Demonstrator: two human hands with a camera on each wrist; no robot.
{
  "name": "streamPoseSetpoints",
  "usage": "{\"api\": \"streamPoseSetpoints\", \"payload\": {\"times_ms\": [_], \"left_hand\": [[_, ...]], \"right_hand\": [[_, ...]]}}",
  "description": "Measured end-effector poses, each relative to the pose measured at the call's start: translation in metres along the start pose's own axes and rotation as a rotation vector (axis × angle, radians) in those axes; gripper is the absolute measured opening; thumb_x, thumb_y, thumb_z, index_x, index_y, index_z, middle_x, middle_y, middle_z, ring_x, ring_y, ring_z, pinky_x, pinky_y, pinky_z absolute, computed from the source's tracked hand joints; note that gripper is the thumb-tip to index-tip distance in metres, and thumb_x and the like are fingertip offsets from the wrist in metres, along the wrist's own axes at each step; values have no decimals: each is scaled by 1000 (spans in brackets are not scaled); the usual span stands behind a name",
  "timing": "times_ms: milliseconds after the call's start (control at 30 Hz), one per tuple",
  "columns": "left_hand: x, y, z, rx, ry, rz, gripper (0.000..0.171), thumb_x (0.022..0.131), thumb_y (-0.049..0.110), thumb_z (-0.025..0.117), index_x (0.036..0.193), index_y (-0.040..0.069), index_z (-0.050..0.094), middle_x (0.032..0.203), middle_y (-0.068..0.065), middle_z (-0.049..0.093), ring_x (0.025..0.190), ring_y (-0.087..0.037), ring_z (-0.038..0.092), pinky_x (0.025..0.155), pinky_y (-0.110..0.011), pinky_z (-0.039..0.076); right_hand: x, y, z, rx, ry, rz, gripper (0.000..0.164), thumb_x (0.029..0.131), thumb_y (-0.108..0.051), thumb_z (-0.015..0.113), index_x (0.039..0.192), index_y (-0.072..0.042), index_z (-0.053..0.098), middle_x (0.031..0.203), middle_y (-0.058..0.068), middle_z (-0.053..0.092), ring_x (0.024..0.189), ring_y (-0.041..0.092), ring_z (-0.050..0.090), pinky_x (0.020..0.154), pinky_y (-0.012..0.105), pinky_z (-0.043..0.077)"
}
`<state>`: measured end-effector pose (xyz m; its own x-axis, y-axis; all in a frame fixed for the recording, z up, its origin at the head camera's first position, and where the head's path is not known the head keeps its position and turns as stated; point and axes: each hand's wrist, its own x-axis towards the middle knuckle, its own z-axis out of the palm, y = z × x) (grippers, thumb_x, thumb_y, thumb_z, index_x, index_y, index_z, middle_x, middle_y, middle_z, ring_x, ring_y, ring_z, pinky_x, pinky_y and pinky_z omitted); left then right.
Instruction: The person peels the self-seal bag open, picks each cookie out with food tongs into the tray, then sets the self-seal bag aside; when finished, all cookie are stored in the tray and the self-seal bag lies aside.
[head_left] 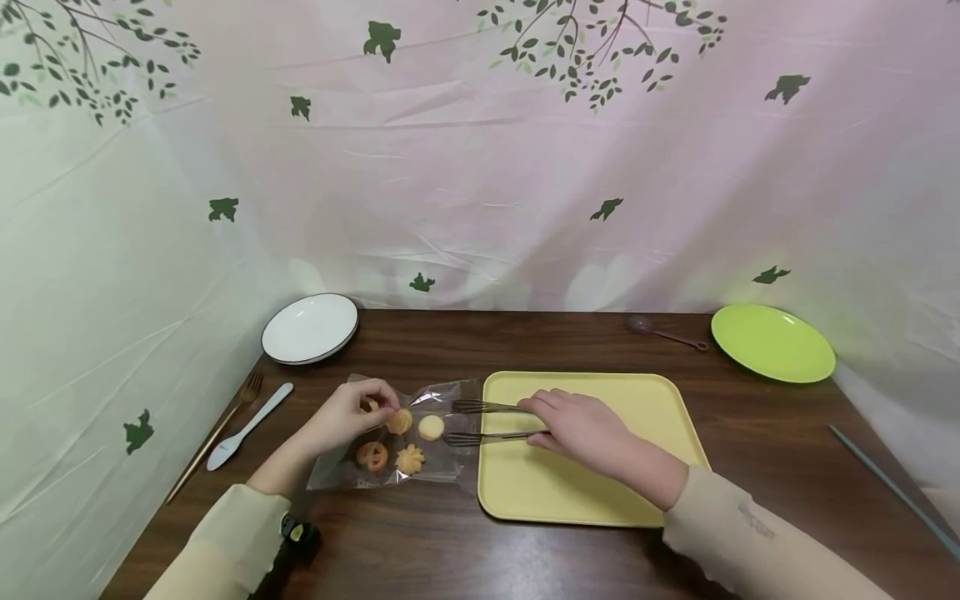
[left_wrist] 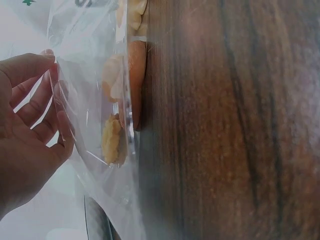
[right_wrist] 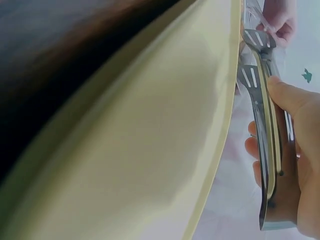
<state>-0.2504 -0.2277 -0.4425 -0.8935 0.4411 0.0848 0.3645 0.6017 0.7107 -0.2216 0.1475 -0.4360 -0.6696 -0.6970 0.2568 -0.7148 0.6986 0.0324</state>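
Note:
A clear plastic bag (head_left: 330,473) with several cookies lies left of the yellow tray (head_left: 600,500). Among the cookies are a flower-shaped one (head_left: 409,459), a pretzel-shaped one (head_left: 372,456) and a pale round one (head_left: 431,428). My left hand (head_left: 351,417) pinches the bag's film between thumb and fingers, lifting it above the cookies in the left wrist view. Over the tray, my right hand (head_left: 585,429) grips metal tongs (right_wrist: 282,195) with slotted ends. The two arms of the tongs stand apart, their tips pointing left at the bag, beside the round cookie.
At the back left stands a white dark-rimmed plate (head_left: 311,329), with a copper fork (head_left: 217,433) and a pale spoon (head_left: 247,427) before it. A green plate (head_left: 772,343) and a brown spoon (head_left: 667,333) lie back right. Grey-blue chopsticks (head_left: 892,487) lie along the right edge.

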Motion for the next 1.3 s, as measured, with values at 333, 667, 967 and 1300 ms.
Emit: {"api": "streamPoseSetpoints", "payload": {"times_ms": [333,667,967,1300], "left_hand": [[4,-8,3,4,8,29,7,90,22,65,90,15,66,89,8,63,84,-12,57,71,-31,47],[7,-6,4,20,5,19,7,91,23,64,90,16,66,88,9,63,84,-12,57,73,-32,47],[3,0,4,13,13,-29,3,90,12,64,92,11,66,91,2,64,85,-16,57,75,-36,47],[-6,38,-7,1,-11,-14,5,90,4,62,93,3,65,92,-6,64,85,-18,56,75,-37,48]], "right_hand": [[21,-11,15,-38,-7,-19,46,87,-43,65,120,-13,58,106,-3,62,96,15,61,75,31,51],[29,-20,18,-21,-4,2,42,88,-42,64,118,-13,60,105,-2,63,95,15,62,75,32,51],[32,-23,18,-28,11,-15,38,87,-41,65,115,-16,61,102,-4,64,92,13,62,74,31,52],[25,-22,12,-3,-3,29,37,88,-40,64,118,-17,61,105,-6,64,95,12,62,75,31,52]]}}
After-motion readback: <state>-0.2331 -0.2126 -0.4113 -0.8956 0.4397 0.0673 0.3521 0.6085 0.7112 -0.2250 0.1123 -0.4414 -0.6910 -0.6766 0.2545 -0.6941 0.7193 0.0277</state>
